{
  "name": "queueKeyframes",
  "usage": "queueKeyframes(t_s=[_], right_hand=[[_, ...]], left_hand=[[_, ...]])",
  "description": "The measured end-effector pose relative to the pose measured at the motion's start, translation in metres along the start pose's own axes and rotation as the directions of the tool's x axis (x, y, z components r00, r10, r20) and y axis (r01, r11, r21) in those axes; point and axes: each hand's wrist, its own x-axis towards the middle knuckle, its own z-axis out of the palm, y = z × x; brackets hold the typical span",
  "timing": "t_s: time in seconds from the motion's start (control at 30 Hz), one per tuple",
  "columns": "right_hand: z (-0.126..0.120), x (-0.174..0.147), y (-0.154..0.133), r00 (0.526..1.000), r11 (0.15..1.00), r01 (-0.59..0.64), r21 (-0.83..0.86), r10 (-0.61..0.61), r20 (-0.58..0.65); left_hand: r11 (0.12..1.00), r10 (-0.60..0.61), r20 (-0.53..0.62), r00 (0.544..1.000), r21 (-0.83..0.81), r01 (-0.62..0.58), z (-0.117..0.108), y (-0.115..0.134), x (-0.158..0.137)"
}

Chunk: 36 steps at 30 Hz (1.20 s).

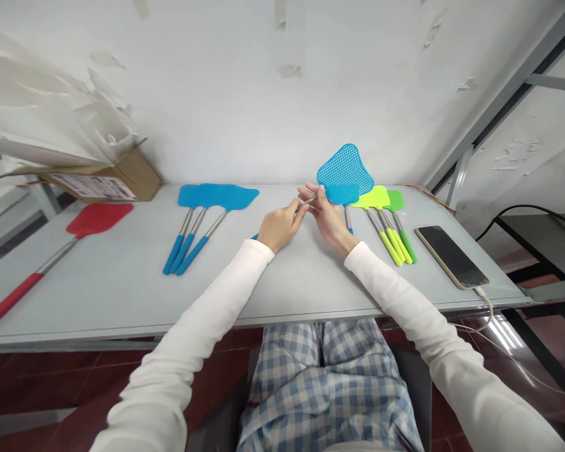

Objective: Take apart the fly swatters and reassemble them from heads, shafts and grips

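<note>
A blue fly swatter (346,168) with a mesh head is held up over the table between my two hands. My left hand (279,226) is closed around its thin metal shaft, and a bit of blue handle shows below that hand. My right hand (328,221) grips the shaft close to the head, thumb against it and some fingers stretched out behind. Under the raised head lies another blue swatter (343,194), partly hidden by my right hand. Beside it rest yellow-green swatters (379,197) and a green swatter (395,199).
Three blue swatters (207,196) lie fanned on the grey table (136,276). A red swatter (98,218) is at the left, near an open cardboard box (132,172). A phone (452,256) with a white cable (488,307) lies at the right. Behind stands a white wall.
</note>
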Motion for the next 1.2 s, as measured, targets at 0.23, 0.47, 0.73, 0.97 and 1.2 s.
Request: queueKeyframes(t_s=[0.23,0.47,0.73,0.97,1.2], right_hand=[[-0.019,0.015,-0.007,0.963,0.996,0.06,0.071,-0.039,-0.268],[-0.052,0.035,-0.022,0.89,0.989,0.103,0.104,-0.045,-0.453],[-0.058,0.036,-0.029,0.826,0.977,0.199,0.075,-0.126,-0.549],[-0.077,0.043,-0.035,0.814,0.979,0.201,0.019,-0.156,-0.56],[-0.07,0.039,-0.031,0.876,0.987,0.156,-0.035,-0.155,-0.456]], left_hand=[[0.998,0.018,0.086,0.996,0.064,-0.023,-0.004,-0.012,0.003],[0.993,-0.029,0.167,0.986,0.115,0.01,-0.028,-0.06,0.013],[0.958,-0.051,0.084,0.995,0.286,0.025,-0.044,-0.086,0.007],[0.954,-0.069,-0.114,0.991,0.283,0.099,-0.045,-0.124,-0.001],[0.966,-0.131,-0.153,0.98,0.203,0.161,-0.039,-0.127,0.005]])
